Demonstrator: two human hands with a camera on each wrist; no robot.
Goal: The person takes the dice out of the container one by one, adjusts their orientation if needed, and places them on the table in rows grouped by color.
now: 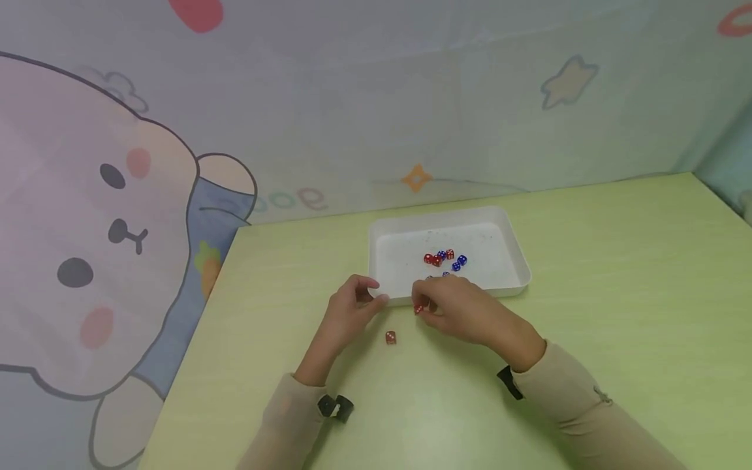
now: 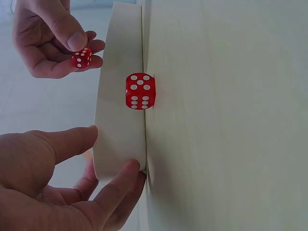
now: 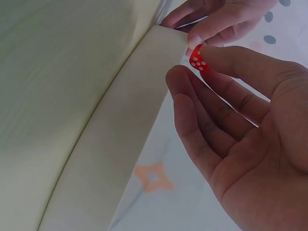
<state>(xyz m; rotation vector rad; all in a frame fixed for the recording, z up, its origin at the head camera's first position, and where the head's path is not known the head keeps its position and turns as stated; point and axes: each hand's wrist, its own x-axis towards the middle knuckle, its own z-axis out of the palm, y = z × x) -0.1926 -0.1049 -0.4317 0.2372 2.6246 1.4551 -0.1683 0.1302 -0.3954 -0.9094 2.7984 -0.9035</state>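
pale green tabletop lies before us. our right hand pinches a red, white-pipped cubic die beside the near wall of a shallow white rectangular tray. from that pinch, a second red cubic die rests leftward and closer to us, without long axis, about equally near our left hand, its thumb and fingers spread at the tray's corner.

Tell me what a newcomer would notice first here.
Probably the big cartoon animal filling the left side of the head view. Next, the white tray on the green table, with small red and blue dice inside. Then the right hand pinching a red die by the tray's near edge, with another red die loose on the table just in front.
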